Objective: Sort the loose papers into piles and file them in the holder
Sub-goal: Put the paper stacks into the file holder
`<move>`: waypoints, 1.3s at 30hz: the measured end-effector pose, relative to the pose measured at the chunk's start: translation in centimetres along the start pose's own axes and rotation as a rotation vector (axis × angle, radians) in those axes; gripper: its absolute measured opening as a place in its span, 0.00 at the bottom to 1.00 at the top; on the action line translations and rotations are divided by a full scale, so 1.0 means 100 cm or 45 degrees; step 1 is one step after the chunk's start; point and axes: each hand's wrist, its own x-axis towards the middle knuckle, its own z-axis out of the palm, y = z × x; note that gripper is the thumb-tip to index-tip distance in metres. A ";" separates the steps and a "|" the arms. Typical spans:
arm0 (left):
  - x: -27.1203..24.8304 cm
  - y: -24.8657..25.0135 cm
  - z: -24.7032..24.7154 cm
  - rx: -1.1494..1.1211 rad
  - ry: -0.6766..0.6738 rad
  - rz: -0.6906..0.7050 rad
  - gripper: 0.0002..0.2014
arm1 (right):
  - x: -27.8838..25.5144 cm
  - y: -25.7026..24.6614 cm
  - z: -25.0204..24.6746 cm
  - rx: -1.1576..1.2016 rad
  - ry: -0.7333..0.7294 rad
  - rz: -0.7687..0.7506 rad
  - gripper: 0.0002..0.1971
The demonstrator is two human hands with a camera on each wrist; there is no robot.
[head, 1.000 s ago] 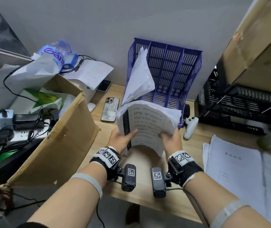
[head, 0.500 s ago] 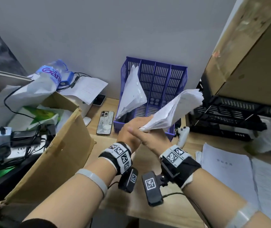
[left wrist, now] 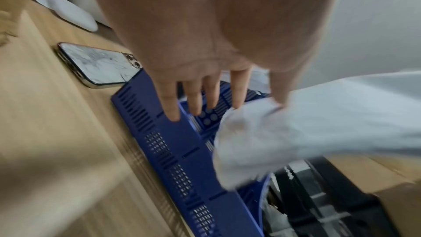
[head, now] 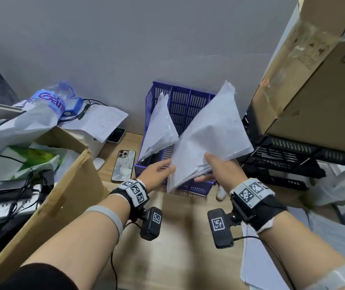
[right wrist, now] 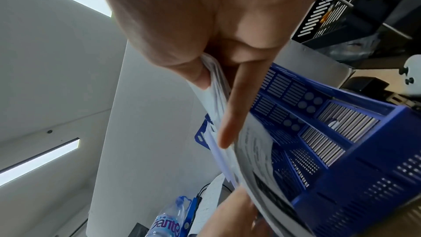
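The right hand (head: 219, 170) grips a thick stack (head: 209, 135) of white sheets near its lower edge: the thumb lies on the upper face, the other fingers underneath, and in the right wrist view one finger (right wrist: 237, 107) runs straight along the stack's edge. The stack is held tilted, its far corner high, in front of and above the middle and right slots of the blue holder (head: 180, 105). The left hand (head: 157, 172) is released, fingers (left wrist: 193, 100) straight and slightly spread, reaching under the near left edge of the stack; the thumb seems to touch the paper, and the fingertips hang over the holder's front wall, though whether they touch it cannot be told.

The holder stands on the wooden desk (head: 177, 227) against the grey wall. Its left slot has a sheaf (head: 159, 130) of papers leaning in it. Just left of the holder a phone (head: 123, 166) lies face down, with a second phone (head: 116, 135) beyond it. A cardboard box (head: 62, 185) is further left, with a water bottle (head: 50, 101) behind it. Black trays (head: 288, 155) sit to the holder's right, and more sheets (head: 335, 237) lie on the desk at the near right.
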 end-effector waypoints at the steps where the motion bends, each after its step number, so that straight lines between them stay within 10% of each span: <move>1: 0.005 -0.002 -0.002 0.027 0.031 -0.028 0.21 | 0.004 -0.001 -0.001 -0.026 -0.004 -0.021 0.10; 7: 0.038 -0.028 -0.020 0.121 0.297 -0.105 0.39 | 0.021 -0.012 0.006 -0.119 -0.092 -0.051 0.06; 19: 0.043 -0.020 -0.032 -0.060 0.332 -0.072 0.31 | 0.066 -0.039 0.047 -0.131 -0.053 -0.095 0.08; 39: 0.024 -0.036 -0.016 -0.108 0.281 -0.127 0.15 | 0.094 0.010 0.072 0.101 -0.104 0.356 0.09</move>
